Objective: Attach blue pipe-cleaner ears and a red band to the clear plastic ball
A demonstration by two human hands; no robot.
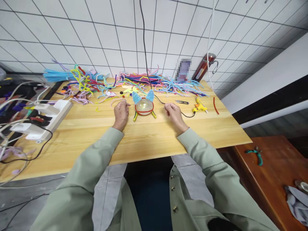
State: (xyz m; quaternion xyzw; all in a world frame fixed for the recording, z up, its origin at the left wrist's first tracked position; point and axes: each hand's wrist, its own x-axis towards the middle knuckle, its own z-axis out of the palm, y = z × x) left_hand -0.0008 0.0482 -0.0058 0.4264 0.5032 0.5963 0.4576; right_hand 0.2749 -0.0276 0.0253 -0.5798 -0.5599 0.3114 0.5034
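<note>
A clear round ball [144, 105] sits on the table in front of me, with a red band around it and two blue pipe-cleaner ears [150, 96] on top. Two yellow and dark prongs [153, 114] stick out below it toward me; I cannot tell what they belong to. My left hand [121, 114] rests just left of the ball, apart from it, its fingers curled in. To the right of the ball lies my right hand [173, 115], also closed loosely, touching neither ball nor ears. No held thing shows in either hand.
Heaps of coloured pipe cleaners [168, 84] line the wall. Small snips [182, 102], a yellow glue gun [199, 106] with its cord, and a red strip [216, 106] lie right. A power strip [51, 120] with cables stands left. A red-brown flask [204, 67] leans at the back.
</note>
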